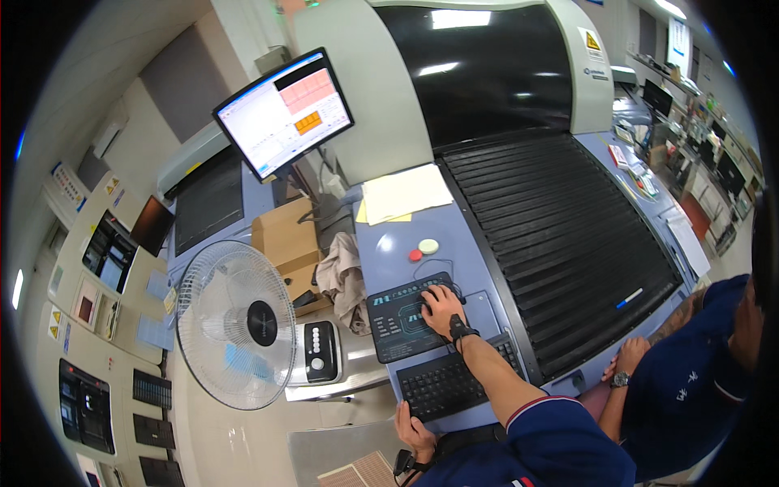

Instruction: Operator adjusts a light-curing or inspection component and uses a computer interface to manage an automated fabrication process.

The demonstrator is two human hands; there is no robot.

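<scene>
1. Our right hand [442, 307] lies on a small black computer mouse [428, 302]. The fingers curl over it and hold it. The mouse sits on a dark mouse mat with pale markings [398, 323], on the blue-grey desk of a big machine [471, 235].
2. Our left hand [414, 430] is down at 6 o'clock from the mouse, by the edge of the desk. We cannot tell if it is open or closed, or if it holds a thing.
3. A black keyboard [446, 381] lies at 5 o'clock, just beside the mat.
4. A red round button [415, 255] and a pale green round button [428, 246] sit at 12 o'clock, near the mat.
5. A tilted flat screen [284, 112] stands at 11 o'clock. A white round fan [235, 323] stands at 9 o'clock.
6. Another person in a dark blue shirt [690, 381] sits at 3 o'clock.
7. We think a fast push of the mouse could send our hand up onto the buttons. Our arm crosses the keyboard, so it could press keys if it dropped.
</scene>
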